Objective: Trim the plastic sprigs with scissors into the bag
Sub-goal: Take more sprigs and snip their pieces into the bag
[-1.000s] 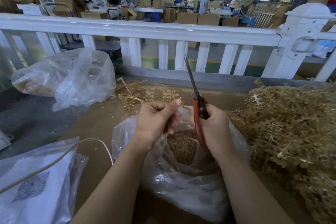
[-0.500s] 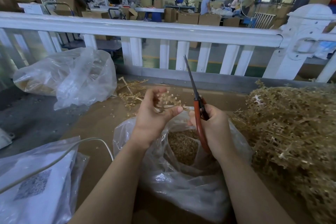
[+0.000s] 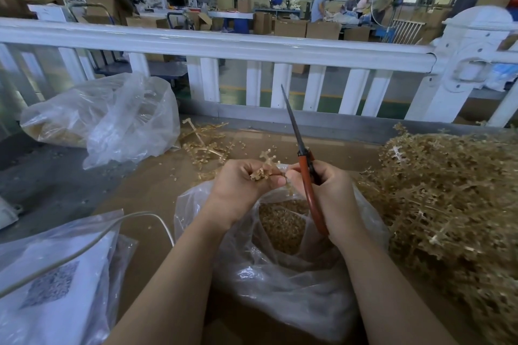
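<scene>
Sprig (image 3: 265,169) is pinched by left hand (image 3: 242,190) above bag (image 3: 283,283); scissors (image 3: 304,159) gripped by right hand (image 3: 335,196) (blades closed, pointing away), just beside it.

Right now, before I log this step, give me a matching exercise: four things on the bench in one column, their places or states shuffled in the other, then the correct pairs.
Things
1. orange-handled scissors
2. small tan plastic sprig
3. clear plastic bag of tan trimmings
4. big heap of untrimmed tan sprigs

Places or states
A. lying at the bench's right side
B. pinched in the left hand
C. open-mouthed beneath both hands
D. gripped in the right hand, blades closed and pointing up

Pairs: 1-D, 2-B, 3-C, 4-A
</scene>
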{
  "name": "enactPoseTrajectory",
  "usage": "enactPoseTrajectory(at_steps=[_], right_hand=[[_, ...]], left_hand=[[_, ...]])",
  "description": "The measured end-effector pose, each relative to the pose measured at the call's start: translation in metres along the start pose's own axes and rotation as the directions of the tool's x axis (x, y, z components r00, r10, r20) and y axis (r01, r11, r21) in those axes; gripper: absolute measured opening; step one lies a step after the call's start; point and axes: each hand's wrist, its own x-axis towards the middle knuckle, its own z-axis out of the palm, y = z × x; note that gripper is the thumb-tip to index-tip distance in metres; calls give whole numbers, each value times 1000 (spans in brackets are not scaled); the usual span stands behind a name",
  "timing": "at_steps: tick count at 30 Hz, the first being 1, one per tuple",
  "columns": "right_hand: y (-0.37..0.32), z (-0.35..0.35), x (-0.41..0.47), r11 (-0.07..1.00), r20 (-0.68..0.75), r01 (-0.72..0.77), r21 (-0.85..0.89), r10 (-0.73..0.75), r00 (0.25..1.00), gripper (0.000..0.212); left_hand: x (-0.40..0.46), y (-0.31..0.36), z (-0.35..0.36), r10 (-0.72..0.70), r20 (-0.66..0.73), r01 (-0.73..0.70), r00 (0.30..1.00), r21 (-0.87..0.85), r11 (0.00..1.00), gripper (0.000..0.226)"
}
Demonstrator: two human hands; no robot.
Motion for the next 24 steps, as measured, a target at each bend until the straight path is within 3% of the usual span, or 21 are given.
enactPoseTrajectory(at_steps=[7,12,19,24], right_hand=[[7,1,5,992,24,-31,-126,34,999,10],[7,1,3,997,52,-10,-72,14,999,12],[9,0,3,994,71,-31,-103,39,997,5],[7,0,1,995,82,-17,-96,24,996,12]], left_hand=[[1,-3,1,38,39,-40,999,44,998,16],[1,-3,-1,31,46,-31,998,3,1000,4],[1,-3,1,2,69,-5,998,44,999,5],[0,0,1,-10,86,14,996,-40,999,6]])
